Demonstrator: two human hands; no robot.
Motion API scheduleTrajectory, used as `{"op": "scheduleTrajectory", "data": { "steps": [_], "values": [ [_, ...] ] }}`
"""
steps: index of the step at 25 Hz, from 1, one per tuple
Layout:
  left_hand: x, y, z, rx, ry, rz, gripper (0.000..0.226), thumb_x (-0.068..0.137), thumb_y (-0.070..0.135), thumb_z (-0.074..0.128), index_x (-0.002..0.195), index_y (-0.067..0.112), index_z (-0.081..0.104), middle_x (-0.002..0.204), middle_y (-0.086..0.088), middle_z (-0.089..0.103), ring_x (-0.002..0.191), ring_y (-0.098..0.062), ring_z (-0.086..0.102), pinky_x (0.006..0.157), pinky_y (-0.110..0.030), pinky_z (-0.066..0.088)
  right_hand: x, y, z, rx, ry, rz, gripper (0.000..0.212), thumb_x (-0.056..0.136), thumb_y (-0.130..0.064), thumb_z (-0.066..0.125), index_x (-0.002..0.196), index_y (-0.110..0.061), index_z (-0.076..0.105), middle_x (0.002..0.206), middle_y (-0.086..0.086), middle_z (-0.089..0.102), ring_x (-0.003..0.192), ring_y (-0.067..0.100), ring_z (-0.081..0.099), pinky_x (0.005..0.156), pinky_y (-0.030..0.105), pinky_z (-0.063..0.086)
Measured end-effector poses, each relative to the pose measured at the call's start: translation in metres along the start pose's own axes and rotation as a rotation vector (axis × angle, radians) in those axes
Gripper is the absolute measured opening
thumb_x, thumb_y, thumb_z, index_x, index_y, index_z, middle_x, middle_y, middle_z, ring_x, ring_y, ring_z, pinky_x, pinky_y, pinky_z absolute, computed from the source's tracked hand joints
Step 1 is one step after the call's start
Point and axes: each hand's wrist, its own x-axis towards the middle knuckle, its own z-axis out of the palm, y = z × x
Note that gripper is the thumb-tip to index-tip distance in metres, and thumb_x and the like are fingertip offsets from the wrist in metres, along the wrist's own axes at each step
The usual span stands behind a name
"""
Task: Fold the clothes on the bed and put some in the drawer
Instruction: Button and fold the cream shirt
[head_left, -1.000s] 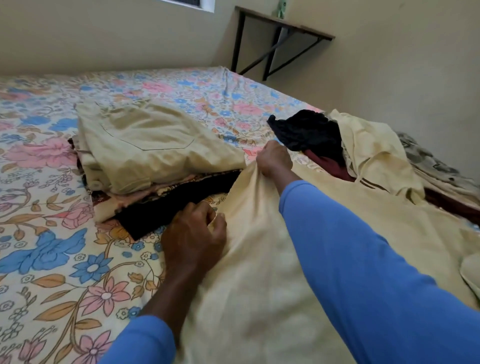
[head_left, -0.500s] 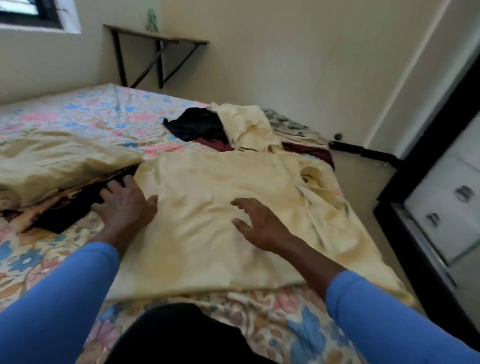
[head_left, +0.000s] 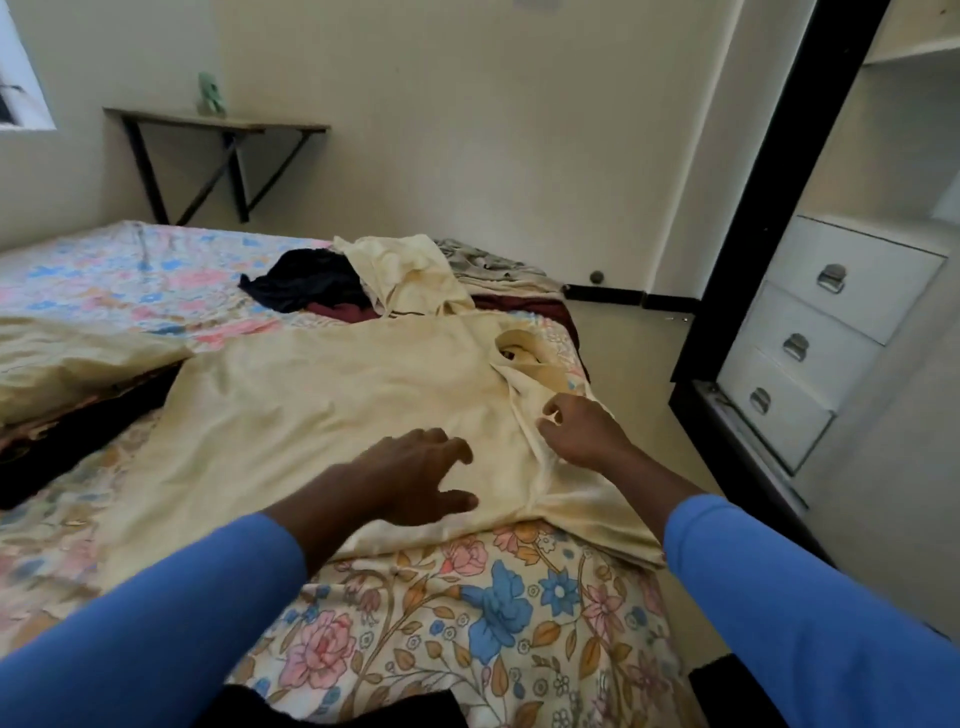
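pale walls close off a small bedroom, and a bed (head_left: 467, 613) under a floral sheet fills the lower left of the head view. spread flat across it lies a cream garment (head_left: 322, 415), its near hem toward the person and its right side bunched into folds by the bed's edge. the left hand (head_left: 415, 478) lies on the garment near that hem, fingers spread and loosely bent, its grip open and holding nothing; whether the fingertips press down or only brush the cloth is hard to make out. the right hand (head_left: 582, 431) has its grip closed on a ridge of the same garment, thumb and fingers pinching cloth just below a round opening whose inside is in shadow. blue sleeves (head_left: 156, 623) cover both forearms and run out of the frame. at the left edge a folded stack (head_left: 67, 358) is cut off, cream cloth on top and dark pieces under it only partly seen. at the far corner of the bed an unfolded heap (head_left: 405, 280) mixes dark, cream, maroon and grey patterned cloth, each piece partly hidden by its neighbours. white drawers (head_left: 810, 332) with metal pulls stand closed at right, well apart from the bed. a wall shelf (head_left: 218, 122) carries a small green thing (head_left: 210, 93) too blurred to name
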Motion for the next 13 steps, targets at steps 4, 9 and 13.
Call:
{"op": "scheduleTrajectory", "data": {
  "steps": [4, 9, 13],
  "values": [
    [0.054, 0.006, 0.037, -0.015, 0.134, -0.017, 0.083, 0.098, 0.076, 0.034, 0.163, 0.025, 0.02, 0.173, -0.004, 0.016, 0.16, -0.024, 0.01, 0.125, -0.053, 0.025, 0.058, -0.012, 0.0, -0.06, 0.109, 0.015, 0.047, 0.099, -0.045, 0.053, 0.137, -0.017, 0.055, 0.141, 0.009, 0.054, 0.124, 0.031, 0.056, 0.095, 0.04, 0.048],
    [0.088, -0.002, 0.064, -0.083, 0.174, -0.055, 0.084, 0.098, 0.079, 0.023, 0.165, 0.03, 0.01, 0.175, 0.001, -0.002, 0.16, -0.018, -0.01, 0.13, -0.051, 0.002, 0.133, -0.018, 0.011, -0.156, -0.01, 0.083, 0.045, 0.096, -0.049, 0.056, 0.13, -0.021, 0.056, 0.128, 0.006, 0.059, 0.116, 0.032, 0.06, 0.083, 0.036, 0.044],
    [0.095, -0.01, 0.082, -0.082, 0.167, -0.043, 0.08, 0.098, 0.077, 0.016, 0.164, 0.034, 0.008, 0.175, 0.003, -0.001, 0.16, -0.015, -0.006, 0.13, -0.049, -0.002, 0.156, 0.044, -0.003, 0.427, 0.253, 0.495, 0.022, 0.088, -0.03, 0.068, 0.089, -0.007, 0.067, 0.094, 0.009, 0.072, 0.078, 0.027, 0.068, 0.073, 0.035, 0.057]
  ]
}}
